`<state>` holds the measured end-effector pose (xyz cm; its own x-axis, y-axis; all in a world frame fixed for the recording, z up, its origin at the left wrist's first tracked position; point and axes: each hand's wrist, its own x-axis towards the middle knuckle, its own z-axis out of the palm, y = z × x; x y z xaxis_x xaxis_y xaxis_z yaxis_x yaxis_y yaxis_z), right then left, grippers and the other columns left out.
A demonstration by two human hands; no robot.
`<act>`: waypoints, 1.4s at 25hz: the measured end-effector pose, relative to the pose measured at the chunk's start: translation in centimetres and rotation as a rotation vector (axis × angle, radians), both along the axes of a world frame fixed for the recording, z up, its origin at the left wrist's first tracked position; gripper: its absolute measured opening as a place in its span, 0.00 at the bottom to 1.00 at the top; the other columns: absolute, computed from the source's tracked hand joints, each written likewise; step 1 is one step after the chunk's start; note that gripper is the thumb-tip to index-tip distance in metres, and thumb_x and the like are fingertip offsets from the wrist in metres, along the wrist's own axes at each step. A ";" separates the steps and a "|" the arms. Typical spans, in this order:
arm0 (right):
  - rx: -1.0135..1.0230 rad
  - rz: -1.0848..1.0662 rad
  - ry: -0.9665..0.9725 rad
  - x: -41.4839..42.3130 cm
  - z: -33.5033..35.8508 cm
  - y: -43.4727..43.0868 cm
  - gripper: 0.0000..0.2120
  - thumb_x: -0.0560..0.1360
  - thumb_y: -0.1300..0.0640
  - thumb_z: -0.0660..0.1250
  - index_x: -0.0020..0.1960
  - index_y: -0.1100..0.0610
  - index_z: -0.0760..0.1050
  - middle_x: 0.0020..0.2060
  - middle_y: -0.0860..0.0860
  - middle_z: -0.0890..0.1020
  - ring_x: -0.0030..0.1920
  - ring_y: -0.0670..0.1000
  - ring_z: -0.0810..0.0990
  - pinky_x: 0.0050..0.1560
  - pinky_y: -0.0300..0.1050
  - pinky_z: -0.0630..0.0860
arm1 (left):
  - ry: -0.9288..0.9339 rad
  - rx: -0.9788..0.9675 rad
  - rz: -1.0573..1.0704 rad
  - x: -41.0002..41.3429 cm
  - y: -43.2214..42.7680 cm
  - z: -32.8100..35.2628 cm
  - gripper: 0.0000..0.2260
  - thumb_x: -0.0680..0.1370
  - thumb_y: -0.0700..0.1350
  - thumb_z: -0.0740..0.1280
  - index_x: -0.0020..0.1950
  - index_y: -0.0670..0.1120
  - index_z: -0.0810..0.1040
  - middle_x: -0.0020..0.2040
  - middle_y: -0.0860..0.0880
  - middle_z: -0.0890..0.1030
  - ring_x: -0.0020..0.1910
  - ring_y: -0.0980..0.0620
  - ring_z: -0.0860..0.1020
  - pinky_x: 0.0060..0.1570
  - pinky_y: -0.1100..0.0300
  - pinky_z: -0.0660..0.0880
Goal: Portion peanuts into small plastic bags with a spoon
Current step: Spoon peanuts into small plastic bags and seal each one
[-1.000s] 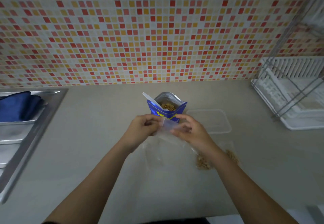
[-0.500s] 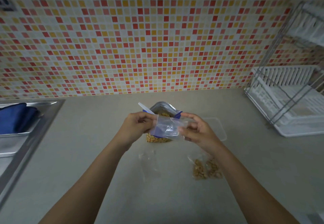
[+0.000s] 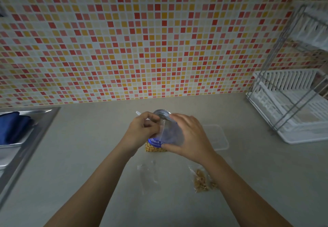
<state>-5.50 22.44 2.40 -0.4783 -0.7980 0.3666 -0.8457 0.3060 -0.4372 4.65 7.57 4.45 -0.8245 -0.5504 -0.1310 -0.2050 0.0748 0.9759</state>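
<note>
The left hand [image 3: 142, 131] pinched the left edge of a small clear bag [image 3: 168, 134], and the right hand [image 3: 191, 138] gripped its right side between thumb and fingers. The bag hung between them, just in front of the blue peanut pouch [image 3: 156, 147]. The white spoon [image 3: 138, 113] poked out at the pouch's far left. A filled bag [image 3: 201, 182] lay nearer, to the right.

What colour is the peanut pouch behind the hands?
The peanut pouch is blue with white lettering, silver inside; head view.
</note>
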 end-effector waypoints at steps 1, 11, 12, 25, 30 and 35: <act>-0.002 -0.013 -0.010 0.0 0.0 -0.4 0.39 0.62 0.34 0.70 0.67 0.51 0.68 0.63 0.46 0.75 0.61 0.46 0.72 0.64 0.43 0.65 | -0.004 0.001 0.011 -0.2 0.0 0.0 0.10 0.71 0.33 0.66 0.50 0.43 0.76 0.28 0.49 0.79 0.36 0.49 0.78 0.45 0.51 0.78; -0.254 0.011 -0.287 -1.2 -0.8 -1.3 0.24 0.62 0.47 0.75 0.56 0.52 0.76 0.48 0.44 0.80 0.48 0.41 0.78 0.48 0.32 0.74 | 0.028 -0.278 0.112 -0.7 -0.7 0.2 0.11 0.73 0.46 0.70 0.53 0.48 0.73 0.40 0.52 0.81 0.36 0.54 0.80 0.37 0.64 0.76; -0.292 -0.022 -0.375 -1.7 -1.1 -1.2 0.24 0.62 0.47 0.76 0.56 0.51 0.77 0.48 0.44 0.81 0.48 0.42 0.78 0.48 0.31 0.74 | 0.035 -0.452 0.223 -0.8 -1.3 0.0 0.11 0.73 0.48 0.69 0.53 0.49 0.73 0.44 0.51 0.79 0.39 0.54 0.78 0.37 0.65 0.74; -0.172 -0.093 -0.747 -3.6 -3.6 -1.4 0.28 0.60 0.39 0.73 0.57 0.48 0.76 0.51 0.44 0.82 0.51 0.42 0.79 0.53 0.38 0.77 | -0.126 -0.612 0.024 -3.8 -3.7 -1.6 0.08 0.77 0.45 0.63 0.47 0.44 0.80 0.38 0.48 0.81 0.39 0.51 0.79 0.36 0.68 0.70; -0.200 -0.067 -0.775 -4.0 -3.9 -1.4 0.22 0.61 0.45 0.75 0.54 0.45 0.75 0.49 0.44 0.83 0.50 0.43 0.80 0.51 0.34 0.76 | 0.207 -1.014 0.131 -3.0 -4.3 0.9 0.08 0.77 0.41 0.64 0.45 0.39 0.81 0.38 0.49 0.81 0.34 0.54 0.74 0.37 0.73 0.68; -0.206 -0.066 -0.781 -4.2 -4.2 -1.3 0.26 0.61 0.45 0.75 0.56 0.50 0.76 0.49 0.45 0.83 0.50 0.43 0.81 0.52 0.34 0.76 | 0.147 -1.244 -0.153 -2.7 -4.1 -1.6 0.13 0.75 0.44 0.59 0.41 0.40 0.80 0.33 0.44 0.80 0.30 0.45 0.77 0.30 0.58 0.75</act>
